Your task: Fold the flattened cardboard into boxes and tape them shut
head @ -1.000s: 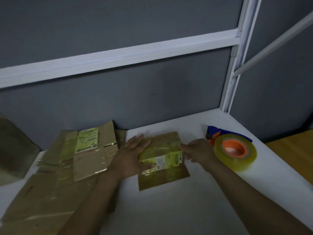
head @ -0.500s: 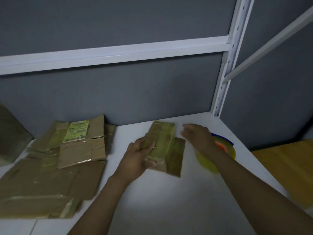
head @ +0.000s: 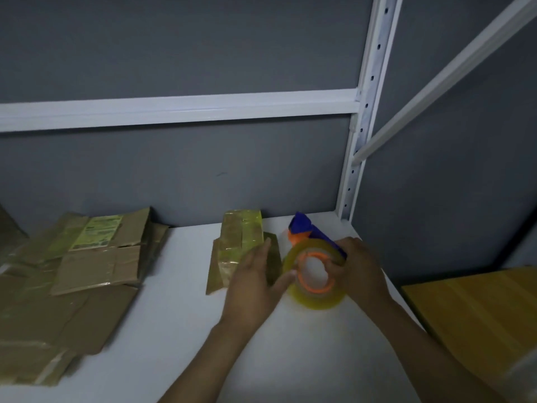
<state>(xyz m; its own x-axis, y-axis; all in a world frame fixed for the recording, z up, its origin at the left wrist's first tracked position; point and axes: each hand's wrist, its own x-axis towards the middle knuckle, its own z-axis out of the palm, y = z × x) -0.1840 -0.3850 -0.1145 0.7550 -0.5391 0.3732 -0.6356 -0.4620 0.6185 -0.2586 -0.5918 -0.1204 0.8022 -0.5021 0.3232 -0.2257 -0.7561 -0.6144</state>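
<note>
- Tape roll (head: 319,299), glossy yellowish ring on orange core: right hand (head: 360,269) curls fingers through its hole.
- Left hand (head: 255,283), fingers straight, thumb against its rim.
- Small tape-shiny cardboard box (head: 241,237) just left; flattened cardboard (head: 87,271) farther left.

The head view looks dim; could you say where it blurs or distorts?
Head view: dim overall, brightest on the white shelf at centre; left hand motion-blurred; tape roll fairly sharp; white upright leans, a wide-angle effect.
</note>
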